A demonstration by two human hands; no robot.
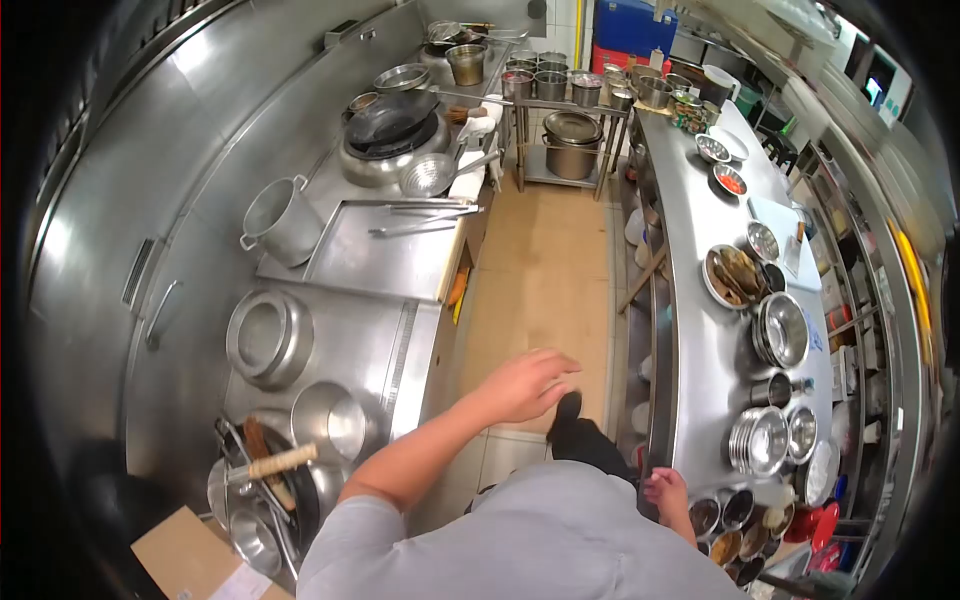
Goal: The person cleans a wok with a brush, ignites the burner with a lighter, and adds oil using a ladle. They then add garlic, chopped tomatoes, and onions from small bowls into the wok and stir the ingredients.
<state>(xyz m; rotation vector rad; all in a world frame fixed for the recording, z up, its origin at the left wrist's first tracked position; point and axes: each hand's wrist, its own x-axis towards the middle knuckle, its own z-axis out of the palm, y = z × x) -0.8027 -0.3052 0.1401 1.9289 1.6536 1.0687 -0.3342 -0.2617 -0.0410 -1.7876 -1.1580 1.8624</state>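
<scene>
My left hand (525,385) is stretched out in the air over the tan floor (540,270) of the aisle, fingers loosely curled and holding nothing. It is nearest the front edge of the wok range (400,350) on the left. My right hand (665,492) rests on the near edge of the long steel counter (700,370) on the right, with nothing in it. Just beyond it stand stacked steel bowls (765,440) and small sauce bowls (730,520). My black shoe (570,405) shows below the left hand.
On the left range there are a black wok (390,125), a tilted steel pot (280,215), a flat steel tray (385,250) and a wooden-handled ladle (270,465). A rack with pots (570,130) closes the aisle's far end. A cardboard box (190,560) sits at the bottom left.
</scene>
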